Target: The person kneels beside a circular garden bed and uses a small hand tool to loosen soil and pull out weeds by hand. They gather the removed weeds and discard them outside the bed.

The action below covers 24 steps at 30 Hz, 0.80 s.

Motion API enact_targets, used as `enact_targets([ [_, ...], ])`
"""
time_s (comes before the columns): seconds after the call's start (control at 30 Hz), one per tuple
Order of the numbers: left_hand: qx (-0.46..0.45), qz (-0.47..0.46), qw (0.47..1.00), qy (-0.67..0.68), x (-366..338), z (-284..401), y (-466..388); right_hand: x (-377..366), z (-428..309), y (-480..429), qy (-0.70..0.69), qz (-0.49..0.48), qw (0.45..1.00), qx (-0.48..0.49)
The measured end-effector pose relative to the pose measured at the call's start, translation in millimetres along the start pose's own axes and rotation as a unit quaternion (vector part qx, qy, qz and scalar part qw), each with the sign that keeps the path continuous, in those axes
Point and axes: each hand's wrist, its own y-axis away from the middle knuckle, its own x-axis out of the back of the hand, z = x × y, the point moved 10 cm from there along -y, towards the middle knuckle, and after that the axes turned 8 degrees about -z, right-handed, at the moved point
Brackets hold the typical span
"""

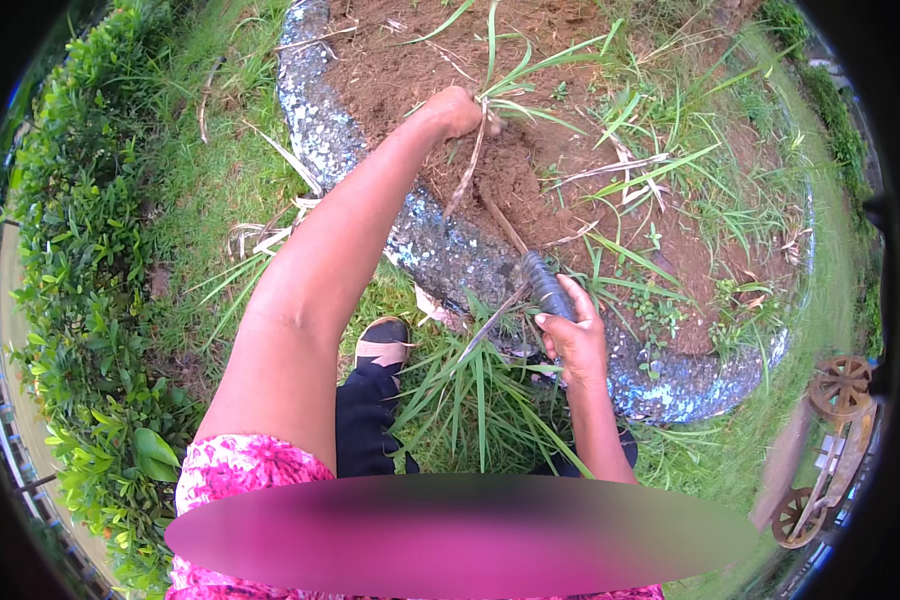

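My left hand [457, 112] is closed around the base of a clump of long grassy leaves [506, 82], low over loose brown soil [435, 67] in a raised bed. A dry brown leaf hangs down from the clump. My right hand [579, 330] grips the dark, ribbed handle [547, 285] of a hand tool with a thin, rusty shaft [504, 225]. The shaft slants up and left into the soil, just below my left hand. The soil hides the tool's tip, so its kind cannot be told.
A curved, paint-flecked stone or concrete edging [450, 247] borders the bed. Long-leaved plants [480, 390] lie or stand on the grass near my shoe [384, 341]. A leafy hedge [90, 262] runs along the left. Wooden wheels [840, 386] stand at the far right.
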Motion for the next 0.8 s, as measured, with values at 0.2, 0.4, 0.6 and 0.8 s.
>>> enact_targets([
  [0.2, 0.01, -0.031, 0.997, -0.074, -20, -2, 2, -6, -85, 26, 0.36, -0.046, 0.923, 0.125],
  [0.4, 0.035, -0.058, 0.997, -0.024, 9, -24, 7, -37, -208, 78, 0.582, -0.01, 0.809, 0.083],
  [0.6, -0.026, -0.165, 0.965, -0.204, -60, 15, 18, -51, -112, -5, 0.702, -0.011, 0.703, 0.113],
  [0.8, -0.112, -0.076, 0.927, -0.351, -95, 28, 18, 13, -47, -1, 0.465, 0.006, 0.875, 0.138],
])
